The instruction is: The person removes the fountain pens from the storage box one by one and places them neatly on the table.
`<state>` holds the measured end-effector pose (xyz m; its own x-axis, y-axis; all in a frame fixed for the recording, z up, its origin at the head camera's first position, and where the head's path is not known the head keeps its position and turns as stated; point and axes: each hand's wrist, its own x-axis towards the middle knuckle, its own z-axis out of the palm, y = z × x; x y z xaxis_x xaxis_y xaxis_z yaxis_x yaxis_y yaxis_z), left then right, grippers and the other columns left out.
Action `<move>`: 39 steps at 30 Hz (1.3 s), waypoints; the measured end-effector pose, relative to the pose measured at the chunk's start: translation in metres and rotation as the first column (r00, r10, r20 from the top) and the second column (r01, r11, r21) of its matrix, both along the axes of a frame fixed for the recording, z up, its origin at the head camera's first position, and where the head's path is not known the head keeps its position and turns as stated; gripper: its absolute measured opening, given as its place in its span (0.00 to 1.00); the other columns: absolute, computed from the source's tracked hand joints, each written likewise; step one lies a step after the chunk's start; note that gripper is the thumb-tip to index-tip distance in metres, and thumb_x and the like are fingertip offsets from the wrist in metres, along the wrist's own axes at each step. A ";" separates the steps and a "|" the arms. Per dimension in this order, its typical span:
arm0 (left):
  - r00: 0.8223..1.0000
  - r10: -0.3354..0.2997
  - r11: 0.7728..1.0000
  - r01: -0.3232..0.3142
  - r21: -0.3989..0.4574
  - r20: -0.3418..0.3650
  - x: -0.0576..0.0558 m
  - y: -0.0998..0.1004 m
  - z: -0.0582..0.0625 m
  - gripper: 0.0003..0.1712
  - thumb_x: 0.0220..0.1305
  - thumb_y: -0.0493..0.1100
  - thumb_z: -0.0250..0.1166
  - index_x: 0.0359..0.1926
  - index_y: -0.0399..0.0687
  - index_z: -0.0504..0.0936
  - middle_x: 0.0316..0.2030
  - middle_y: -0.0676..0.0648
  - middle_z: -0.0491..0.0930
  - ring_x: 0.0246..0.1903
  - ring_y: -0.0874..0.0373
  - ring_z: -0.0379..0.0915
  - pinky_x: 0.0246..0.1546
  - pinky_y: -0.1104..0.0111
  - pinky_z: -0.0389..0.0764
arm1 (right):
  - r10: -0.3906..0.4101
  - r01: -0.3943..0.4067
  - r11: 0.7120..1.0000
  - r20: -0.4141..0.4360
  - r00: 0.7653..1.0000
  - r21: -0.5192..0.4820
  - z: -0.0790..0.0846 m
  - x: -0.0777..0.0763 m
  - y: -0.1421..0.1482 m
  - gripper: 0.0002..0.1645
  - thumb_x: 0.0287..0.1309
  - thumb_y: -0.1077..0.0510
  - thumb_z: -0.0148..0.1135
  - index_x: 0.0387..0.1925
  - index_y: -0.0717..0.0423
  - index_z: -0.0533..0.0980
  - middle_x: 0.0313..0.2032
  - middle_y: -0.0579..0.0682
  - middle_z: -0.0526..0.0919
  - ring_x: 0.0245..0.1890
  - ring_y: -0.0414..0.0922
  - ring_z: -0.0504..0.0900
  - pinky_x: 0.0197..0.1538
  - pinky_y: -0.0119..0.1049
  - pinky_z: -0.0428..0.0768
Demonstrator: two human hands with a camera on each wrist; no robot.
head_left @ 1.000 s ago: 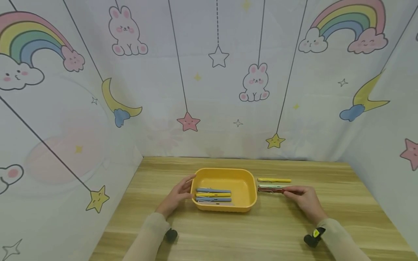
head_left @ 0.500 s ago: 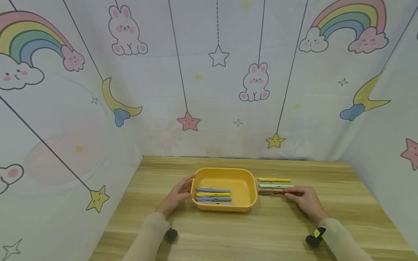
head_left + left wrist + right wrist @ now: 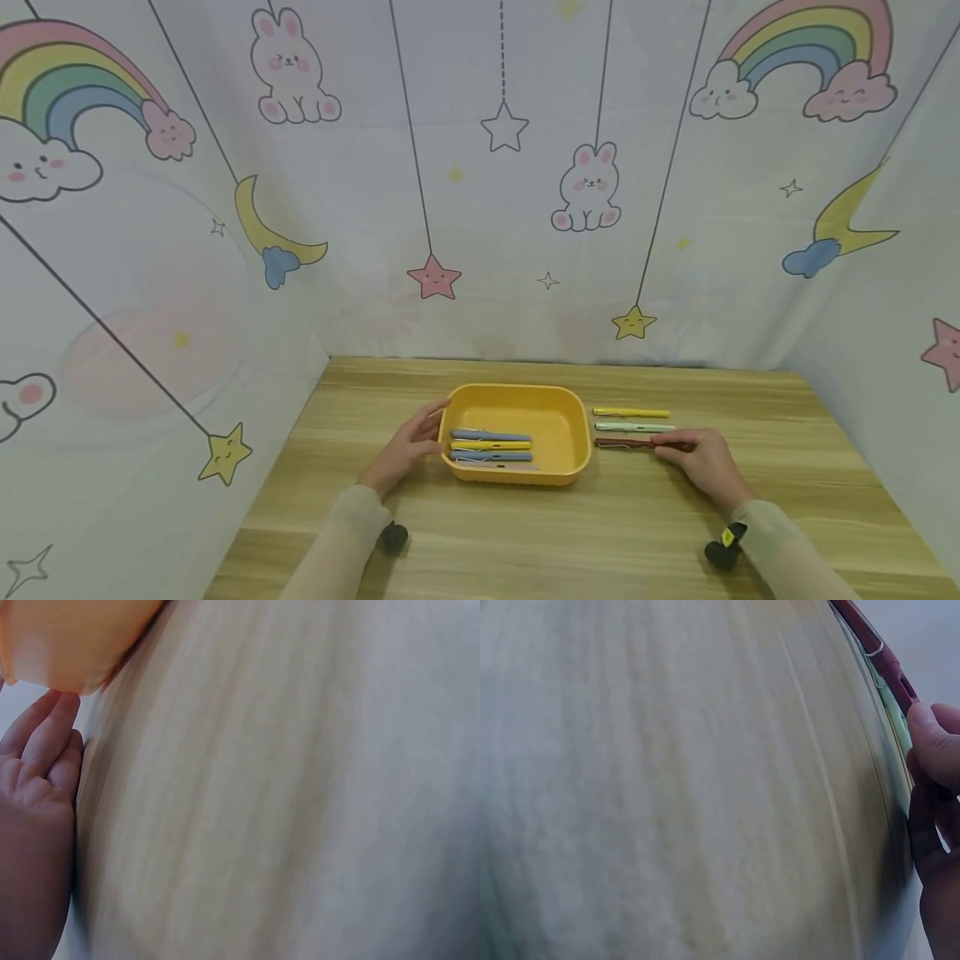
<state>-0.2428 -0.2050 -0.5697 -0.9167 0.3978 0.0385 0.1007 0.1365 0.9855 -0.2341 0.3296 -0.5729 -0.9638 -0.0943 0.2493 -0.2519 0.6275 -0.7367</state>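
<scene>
My right hand (image 3: 705, 467) pinches the end of a dark red pen (image 3: 624, 443) between thumb and fingers, low over the table. In the right wrist view, the same red pen (image 3: 877, 652) shows its metal clip and runs away from the thumb. Just beyond it lie a pale green pen (image 3: 630, 427) and a yellow pen (image 3: 630, 412), roughly parallel. At the yellow tray (image 3: 558, 477), my left hand (image 3: 403, 450) touches the left end with its fingertips. Inside the tray, pens rest side by side: blue (image 3: 491, 436), yellow (image 3: 487, 446), blue (image 3: 491, 457) and pale pink (image 3: 498, 467).
The wood-grain table (image 3: 525, 542) is enclosed by pale hanging cloth (image 3: 510, 325) printed with rabbits, stars and rainbows at the back and both sides. The tray's right wall stands close to the left ends of the loose pens.
My right hand has brought the red pen slightly nearer to me, opening a gap between it and the green pen. The left hand and tray have stayed in place.
</scene>
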 end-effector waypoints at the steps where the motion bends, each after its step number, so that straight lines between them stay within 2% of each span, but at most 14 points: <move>1: 1.000 0.000 1.000 0.000 0.000 0.001 0.000 0.000 0.000 0.44 0.69 0.35 0.66 0.81 0.59 0.61 0.80 0.39 0.59 0.77 0.40 0.59 0.77 0.45 0.57 | -0.004 0.004 1.000 -0.006 1.000 0.006 0.000 0.000 0.000 0.09 0.55 0.60 0.80 0.39 0.49 0.92 0.42 0.51 0.93 0.44 0.28 0.84 0.47 0.19 0.78; 9: 1.000 -0.002 1.000 0.002 0.002 0.001 0.000 0.000 -0.001 0.44 0.69 0.35 0.66 0.81 0.59 0.61 0.80 0.39 0.59 0.77 0.40 0.59 0.77 0.44 0.57 | 0.000 0.003 0.998 -0.057 0.998 0.063 0.001 0.002 -0.003 0.10 0.53 0.62 0.81 0.38 0.50 0.92 0.40 0.50 0.93 0.44 0.33 0.86 0.48 0.20 0.78; 17: 1.000 -0.002 1.000 0.002 -0.008 0.004 -0.001 -0.001 0.000 0.44 0.69 0.35 0.66 0.81 0.60 0.61 0.80 0.40 0.59 0.78 0.41 0.58 0.77 0.45 0.57 | 0.006 0.002 0.992 -0.061 0.998 0.126 0.002 0.003 -0.005 0.09 0.53 0.62 0.81 0.38 0.48 0.92 0.40 0.49 0.93 0.45 0.43 0.88 0.49 0.37 0.85; 31: 1.000 -0.011 1.000 0.010 -0.009 -0.008 0.000 -0.001 0.001 0.44 0.70 0.36 0.66 0.81 0.60 0.61 0.80 0.40 0.58 0.78 0.40 0.58 0.77 0.44 0.57 | -0.006 0.025 0.985 -0.112 0.994 0.169 -0.001 0.000 -0.007 0.10 0.52 0.65 0.80 0.37 0.50 0.92 0.40 0.51 0.93 0.46 0.52 0.90 0.49 0.43 0.87; 39: 1.000 -0.009 1.000 0.009 -0.008 -0.006 0.000 -0.001 0.000 0.44 0.70 0.35 0.65 0.82 0.60 0.60 0.80 0.39 0.58 0.78 0.40 0.58 0.77 0.44 0.57 | -0.003 0.030 0.983 -0.142 0.990 0.183 -0.002 -0.001 -0.006 0.11 0.52 0.66 0.79 0.38 0.51 0.92 0.40 0.51 0.93 0.45 0.52 0.90 0.49 0.46 0.87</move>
